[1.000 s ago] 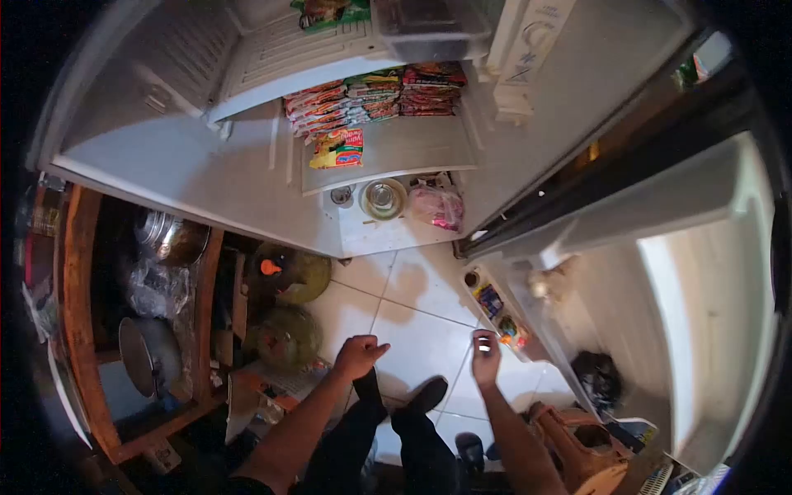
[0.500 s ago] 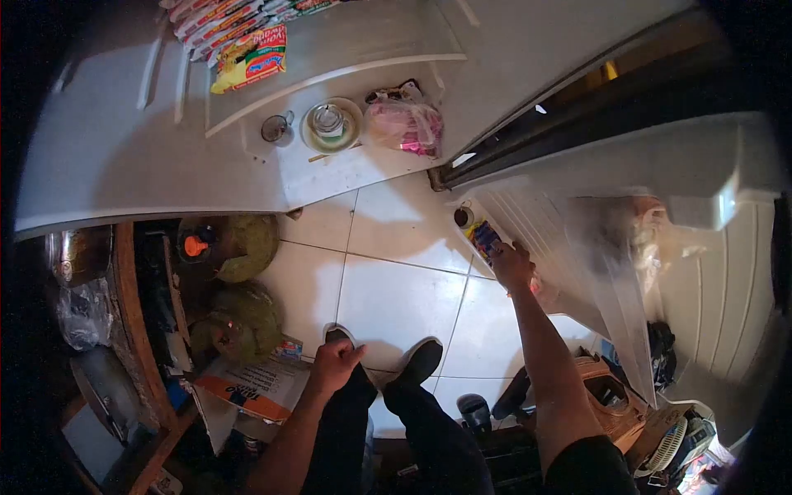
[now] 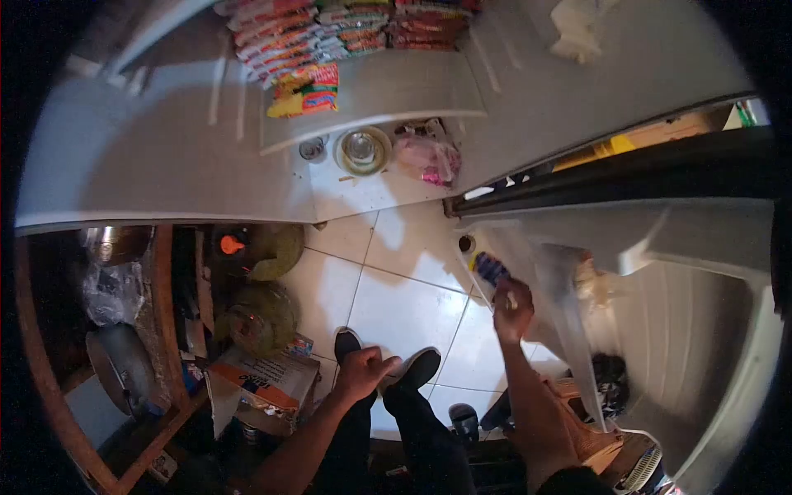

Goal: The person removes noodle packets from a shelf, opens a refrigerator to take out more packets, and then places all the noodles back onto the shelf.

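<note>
My right hand [image 3: 513, 310] is at the lower shelf [image 3: 466, 268] inside an open white fridge-like door. Its fingers are curled, with a small pale bit showing between them that I cannot make out. Just beyond the fingertips lies a blue and yellow packet [image 3: 490, 267], and behind that stands a small dark-topped round container [image 3: 467, 244]. My left hand [image 3: 363, 373] hangs in front of my legs, closed in a loose fist with the thumb sticking out; nothing shows in it.
Stacked noodle packets [image 3: 276, 37] fill the upper shelf. Below are a glass mug [image 3: 313, 148], a bowl with a glass jar [image 3: 361, 150] and a pink bag [image 3: 427, 157]. Green gas cylinders [image 3: 262, 318], a cardboard box [image 3: 260, 379] and a wooden rack [image 3: 165, 309] stand left; a brown basket [image 3: 582, 412] sits right.
The view has shifted, showing more of the upper shelf. My right hand has drawn back slightly from the blue and yellow packet, its fingers more curled. My left hand stays in a fist.
</note>
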A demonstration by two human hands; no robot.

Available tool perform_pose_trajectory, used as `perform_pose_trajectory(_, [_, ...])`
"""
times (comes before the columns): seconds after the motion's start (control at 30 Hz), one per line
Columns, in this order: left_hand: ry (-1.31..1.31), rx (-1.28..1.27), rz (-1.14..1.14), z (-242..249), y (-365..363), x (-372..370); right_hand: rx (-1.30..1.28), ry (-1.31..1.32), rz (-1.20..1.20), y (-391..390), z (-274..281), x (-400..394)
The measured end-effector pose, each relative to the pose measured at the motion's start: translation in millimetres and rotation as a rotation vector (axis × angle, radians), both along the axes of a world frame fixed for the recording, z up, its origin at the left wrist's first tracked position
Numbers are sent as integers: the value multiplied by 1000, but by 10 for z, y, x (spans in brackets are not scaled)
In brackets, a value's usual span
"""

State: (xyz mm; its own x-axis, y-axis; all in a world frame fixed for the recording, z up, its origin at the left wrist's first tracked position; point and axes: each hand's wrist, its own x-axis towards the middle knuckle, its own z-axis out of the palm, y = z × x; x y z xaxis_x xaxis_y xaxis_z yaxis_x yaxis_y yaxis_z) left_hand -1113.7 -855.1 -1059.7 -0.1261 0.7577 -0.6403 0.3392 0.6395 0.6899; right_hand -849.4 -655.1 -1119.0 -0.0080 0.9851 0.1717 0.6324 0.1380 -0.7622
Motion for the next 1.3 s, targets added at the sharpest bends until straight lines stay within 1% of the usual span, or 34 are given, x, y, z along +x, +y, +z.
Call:
perform_pose_trajectory(0.07, [-319, -127, 173, 200, 293, 47, 107, -107, 114, -241, 383, -154])
perform_pose_trajectory(0.1, [-310, -110, 184, 344, 459, 65, 148, -149, 182, -354, 641, -299])
perform_pose_trajectory(0.17, [-756, -165, 674, 639, 759, 48, 166, -129, 357, -503, 1154, -603])
perform_pose_trajectory(0.2, [-917, -170, 705, 653, 819, -31, 178, -94, 429, -509, 1387, -764])
perform_pose_trajectory(0.23, [-843, -123, 721, 881, 950, -79, 189, -64, 497, -533, 1596, -892])
perform_pose_trajectory(0.33, [-775, 62, 746, 1320, 1194, -270, 243, -12, 602, -443, 2051, -1155])
perform_pose_trajectory(0.37, [-780, 99, 789, 1445, 1243, -357, 306, 62, 634, -383, 2076, -1204])
perform_pose_trajectory(0.43, [-748, 194, 802, 1772, 1415, -508, 103, 430, 394, -285, 2213, -1345])
perform_pose_trajectory(0.47, [-746, 192, 797, 1862, 1424, -629, 27, 490, 436, -229, 2163, -1341])
perform_pose_trajectory(0.5, [-686, 246, 639, 1941, 1457, -748, -258, 752, 395, -171, 2425, -1436])
perform_pose_trajectory(0.53, [-627, 294, 480, 2031, 1493, -820, -454, 833, 457, -72, 2515, -1475])
perform_pose_trajectory(0.57, [-623, 294, 476, 2172, 1560, -844, -648, 912, 521, 33, 2597, -1504])
perform_pose_trajectory(0.6, [-553, 323, 415, 2333, 1634, -853, -683, 813, 549, 75, 2692, -1564])
perform_pose_trajectory(0.63, [-482, 356, 355, 2441, 1702, -866, -673, 816, 553, 100, 2734, -1585])
perform_pose_trajectory(0.7, [-440, 426, 309, 2470, 1811, -927, -785, 862, 556, 174, 2793, -1628])
perform_pose_trajectory(0.77, [-113, 593, 116, 2514, 1921, -1054, -774, 877, 538, 261, 2889, -1618])
perform_pose_trajectory(0.8, [48, 591, 127, 2680, 2022, -1130, -754, 886, 503, 311, 2920, -1598])
perform_pose_trajectory(0.87, [237, 646, 195, 2929, 2280, -1308, -739, 950, 394, 371, 3045, -1608])
perform_pose_trajectory(0.93, [297, 928, 260, 2945, 2640, -1571, -719, 1003, 346, 422, 3114, -1628])
perform_pose_trajectory(0.97, [377, 927, 305, 2973, 2836, -1706, -697, 1051, 302, 439, 3125, -1638])
perform_pose_trajectory(1.0, [455, 925, 349, 2994, 3035, -1824, -689, 1050, 308, 457, 3126, -1638])
perform_pose_trajectory(1.07, [839, 1065, 331, 2979, 3390, -2001, -681, 1062, 309, 509, 3172, -1640])
perform_pose_trajectory(1.1, [838, 1061, 325, 2931, 3583, -2167, -673, 1070, 308, 511, 3206, -1630])
perform_pose_trajectory(1.17, [1211, 1326, 11, 2818, 3888, -2537, -674, 1067, 291, 528, 3280, -1596])
perform_pose_trajectory(1.2, [1213, 1328, 5, 2808, 3930, -2579, -666, 1070, 312, 535, 3297, -1578])
perform_pose_trajectory(1.27, [1133, 950, 23, 2749, 3971, -2682, -650, 1060, 333, 557, 3311, -1551])
perform_pose_trajectory(1.3, [1139, 940, 8, 2715, 3954, -2690, -659, 1073, 327, 555, 3327, -1525])
